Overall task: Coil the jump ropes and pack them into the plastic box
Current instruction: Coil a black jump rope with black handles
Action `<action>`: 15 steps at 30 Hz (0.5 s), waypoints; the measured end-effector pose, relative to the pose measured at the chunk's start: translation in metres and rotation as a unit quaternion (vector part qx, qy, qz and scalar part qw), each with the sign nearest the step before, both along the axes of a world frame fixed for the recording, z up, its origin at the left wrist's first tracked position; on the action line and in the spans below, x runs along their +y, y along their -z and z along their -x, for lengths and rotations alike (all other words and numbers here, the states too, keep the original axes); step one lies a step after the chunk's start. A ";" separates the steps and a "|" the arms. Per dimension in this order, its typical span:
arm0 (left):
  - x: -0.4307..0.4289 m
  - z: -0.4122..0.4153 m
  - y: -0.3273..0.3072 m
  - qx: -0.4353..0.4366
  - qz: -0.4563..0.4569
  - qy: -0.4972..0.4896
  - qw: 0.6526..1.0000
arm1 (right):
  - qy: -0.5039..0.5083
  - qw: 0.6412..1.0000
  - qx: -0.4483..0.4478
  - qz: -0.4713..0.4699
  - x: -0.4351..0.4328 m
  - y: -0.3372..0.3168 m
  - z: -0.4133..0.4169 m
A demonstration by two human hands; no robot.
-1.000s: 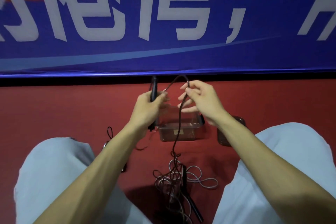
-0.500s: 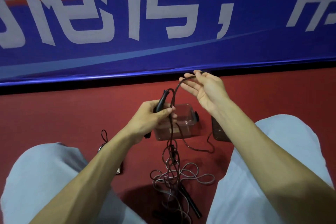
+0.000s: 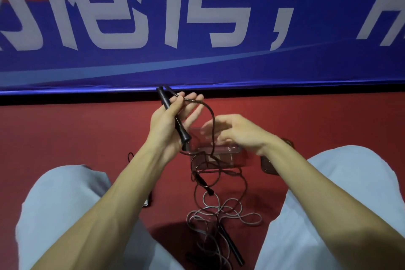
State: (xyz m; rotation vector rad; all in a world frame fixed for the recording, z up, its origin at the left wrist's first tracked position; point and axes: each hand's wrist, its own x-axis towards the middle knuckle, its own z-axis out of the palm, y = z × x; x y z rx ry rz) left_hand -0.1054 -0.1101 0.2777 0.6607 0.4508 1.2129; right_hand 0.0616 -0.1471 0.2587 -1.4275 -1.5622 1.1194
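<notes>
Head view: the left hand [image 3: 168,125] is raised in front of us, and its thumb clamps a black handle [image 3: 175,116] against the palm while the fingers stay fairly straight. The handle stands tilted, top end leaning left toward the banner [image 3: 197,68]. From that top end the dark cord [image 3: 212,120] arcs right and drops past the right hand [image 3: 238,131].

The right hand is just beside the left, slightly lower, with its fingers spread and blurred. The cord crosses the fingertips, but we cannot tell whether they pinch it or only touch it.

Below the hands the cord falls in loose bends to the red floor [image 3: 76,133], where a second handle [image 3: 203,182] shows among them; whether it hangs or lies flat is unclear.

The plastic box [image 3: 232,153] sits on the floor directly under the hands, between the knees and toward the floor's far edge. It is clear, and no rope is visible inside. A dark flat object [image 3: 269,165] lies just right of it, partly hidden by the right forearm.

Nearer to us, the grey rope [image 3: 219,215] lies in an uncoiled tangle with its black handles.

We judge the task to be at an early stage. No rope is coiled or packed. One rope is in hand with at most its first loop formed. The grey rope is untouched.
</notes>
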 end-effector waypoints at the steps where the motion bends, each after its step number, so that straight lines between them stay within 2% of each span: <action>1: 0.001 0.003 -0.002 -0.035 0.013 -0.001 0.999 | -0.026 0.999 -0.031 -0.008 -0.001 0.003 0.002; 3: 0.004 0.007 -0.003 -0.080 0.029 -0.002 0.996 | -0.033 0.995 -0.084 -0.037 0.001 0.011 0.005; 6: 0.008 0.010 -0.002 -0.090 0.035 -0.022 0.995 | 0.024 0.986 -0.156 -0.063 0.009 0.024 0.006; 9: 0.013 0.008 0.004 -0.053 0.026 -0.067 0.996 | 0.079 0.989 -0.120 -0.037 0.012 0.029 0.008; 12: 0.016 0.007 0.007 0.023 0.003 -0.089 0.996 | 0.128 0.985 -0.092 -0.073 0.011 0.023 0.009; 15: 0.013 0.003 0.010 0.174 -0.039 -0.076 0.981 | 0.152 0.984 0.052 -0.070 0.007 0.013 0.006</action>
